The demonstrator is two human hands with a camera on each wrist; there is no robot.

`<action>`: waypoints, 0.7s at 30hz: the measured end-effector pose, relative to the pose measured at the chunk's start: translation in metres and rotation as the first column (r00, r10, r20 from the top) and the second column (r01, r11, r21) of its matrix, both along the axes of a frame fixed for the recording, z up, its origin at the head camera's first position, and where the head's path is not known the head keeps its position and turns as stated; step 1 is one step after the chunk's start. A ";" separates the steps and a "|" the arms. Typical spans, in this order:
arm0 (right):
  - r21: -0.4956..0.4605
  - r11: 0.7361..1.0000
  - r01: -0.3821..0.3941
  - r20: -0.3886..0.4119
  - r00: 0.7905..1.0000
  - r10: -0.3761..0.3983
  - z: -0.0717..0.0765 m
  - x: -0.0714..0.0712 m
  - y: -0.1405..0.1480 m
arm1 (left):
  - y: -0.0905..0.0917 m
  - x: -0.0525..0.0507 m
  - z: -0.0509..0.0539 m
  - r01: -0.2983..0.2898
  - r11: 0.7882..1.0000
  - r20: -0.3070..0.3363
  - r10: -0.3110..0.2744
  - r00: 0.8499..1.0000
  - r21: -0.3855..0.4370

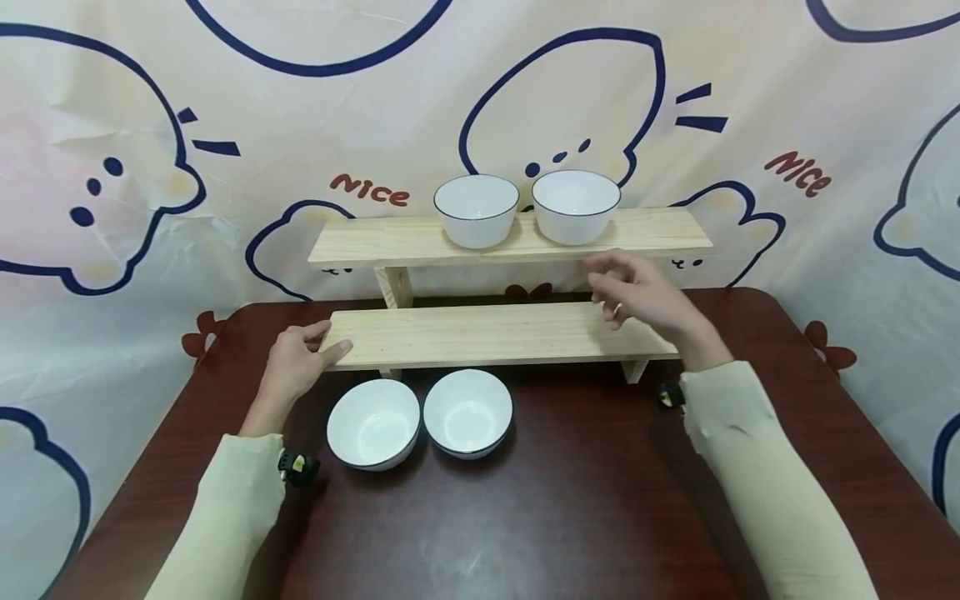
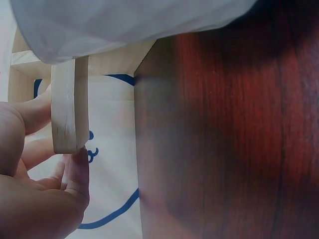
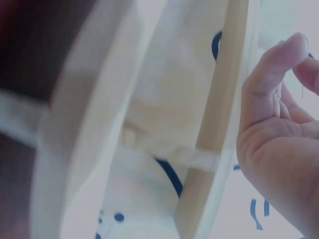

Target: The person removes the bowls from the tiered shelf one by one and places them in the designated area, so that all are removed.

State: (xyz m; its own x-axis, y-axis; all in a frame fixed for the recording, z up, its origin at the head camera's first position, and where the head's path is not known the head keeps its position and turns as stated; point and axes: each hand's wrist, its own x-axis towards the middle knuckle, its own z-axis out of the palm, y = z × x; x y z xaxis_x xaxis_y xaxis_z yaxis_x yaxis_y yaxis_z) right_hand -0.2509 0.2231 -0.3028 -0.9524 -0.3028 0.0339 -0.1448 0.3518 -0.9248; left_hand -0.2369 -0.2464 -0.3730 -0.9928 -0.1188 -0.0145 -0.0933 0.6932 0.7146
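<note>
My left hand (image 1: 294, 360) pinches the left end of the lower wooden shelf board (image 1: 487, 335), thumb on top; the left wrist view shows its fingers around the board end (image 2: 70, 109). Over the right part of that board my right hand (image 1: 637, 292) hangs in the air, fingers loosely bent and holding nothing. Just above it, a white bowl with a dark rim (image 1: 576, 208) stands on the upper board (image 1: 375, 242). A matching bowl (image 1: 477, 212) is to its left. In the right wrist view the right hand (image 3: 279, 124) is apart from the boards.
Two more white bowls, a left one (image 1: 373, 425) and a right one (image 1: 468, 414), stand side by side on the dark brown table (image 1: 525, 517), in front of the rack. Behind hangs a pale cloth (image 1: 285, 125) with blue cartoon outlines.
</note>
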 end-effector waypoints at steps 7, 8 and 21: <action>-0.014 0.996 0.088 -0.014 0.996 -0.088 0.018 -0.005 0.019 | 0.002 -0.002 0.002 -0.010 1.000 0.001 0.010 1.000 -0.009; -0.029 0.994 0.106 -0.016 0.994 -0.106 0.020 -0.006 0.020 | 0.002 -0.002 0.002 -0.009 1.000 0.006 0.009 1.000 -0.007; -0.086 0.954 0.288 -0.036 0.956 -0.292 0.041 -0.028 0.030 | 0.002 0.000 0.000 -0.014 1.000 0.026 0.014 1.000 0.025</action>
State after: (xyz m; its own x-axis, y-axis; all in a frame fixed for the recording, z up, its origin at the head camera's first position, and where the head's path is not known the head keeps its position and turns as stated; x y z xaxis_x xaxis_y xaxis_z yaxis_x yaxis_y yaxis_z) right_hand -0.2787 0.2535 -0.2621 -0.9955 -0.0085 0.0943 -0.0923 0.3112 -0.9459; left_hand -0.2370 -0.2448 -0.3734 -0.9903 -0.1321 -0.0434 -0.1218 0.6735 0.7291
